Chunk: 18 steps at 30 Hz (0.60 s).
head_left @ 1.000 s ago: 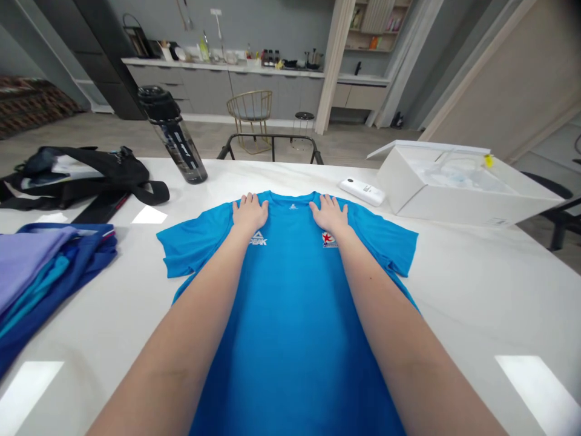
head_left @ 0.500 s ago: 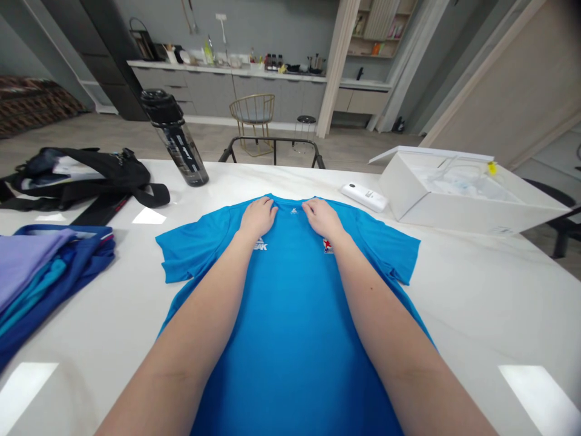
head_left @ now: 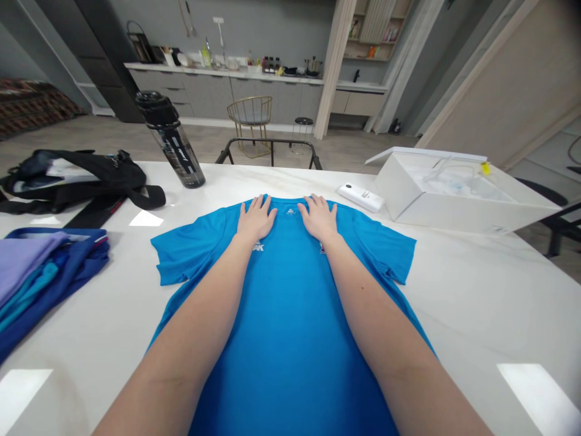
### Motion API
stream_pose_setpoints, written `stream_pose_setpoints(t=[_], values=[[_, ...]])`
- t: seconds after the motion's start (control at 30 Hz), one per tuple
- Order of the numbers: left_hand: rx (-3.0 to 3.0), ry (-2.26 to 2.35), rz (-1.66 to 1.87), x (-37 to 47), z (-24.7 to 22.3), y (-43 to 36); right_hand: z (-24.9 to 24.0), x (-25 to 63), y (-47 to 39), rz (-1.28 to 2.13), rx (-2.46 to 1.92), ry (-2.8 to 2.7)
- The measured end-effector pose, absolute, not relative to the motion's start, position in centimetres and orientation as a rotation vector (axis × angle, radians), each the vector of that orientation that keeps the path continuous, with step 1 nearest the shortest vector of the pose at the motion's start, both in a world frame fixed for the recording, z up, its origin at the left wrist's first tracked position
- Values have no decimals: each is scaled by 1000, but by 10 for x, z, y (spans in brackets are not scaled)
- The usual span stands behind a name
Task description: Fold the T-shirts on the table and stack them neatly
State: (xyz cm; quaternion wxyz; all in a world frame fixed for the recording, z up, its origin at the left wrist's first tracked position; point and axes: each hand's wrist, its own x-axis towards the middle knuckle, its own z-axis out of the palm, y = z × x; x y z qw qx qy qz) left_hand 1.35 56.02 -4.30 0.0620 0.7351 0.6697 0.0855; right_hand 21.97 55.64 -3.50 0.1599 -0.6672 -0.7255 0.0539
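A blue T-shirt (head_left: 290, 303) lies spread flat, front side up, on the white table (head_left: 481, 290), its collar at the far end. My left hand (head_left: 256, 219) rests flat on the shirt just left of the collar, fingers apart. On the other side of the collar, my right hand (head_left: 319, 218) lies with its fingers spread on the cloth. Neither hand grips anything. My wrists partly cover the chest prints. The shirt's lower part runs out of view between my forearms.
Folded clothes (head_left: 40, 272) and a black bag (head_left: 86, 175) are on the left. A dark bottle (head_left: 175, 145) stands at the far edge. A white device (head_left: 361, 197) and an open white box (head_left: 458, 197) sit at the back right.
The fingers of both hands have gone from bent and close together at the collar to spread flat on the shirt. The whole view has shifted slightly.
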Motion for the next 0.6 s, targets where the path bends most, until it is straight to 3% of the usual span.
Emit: stream_pose_setpoints(t=[0.17,0.37,0.6], values=[[2188,1979,235,12,-44,566,-26,230,550,219,-2127,-1835],[2211,2091,489,-18,-23,535,-3,285,515,249,-2364,-1639],[1866,2420,242,-56,-20,473,-15,343,470,342,-2574,-1620]])
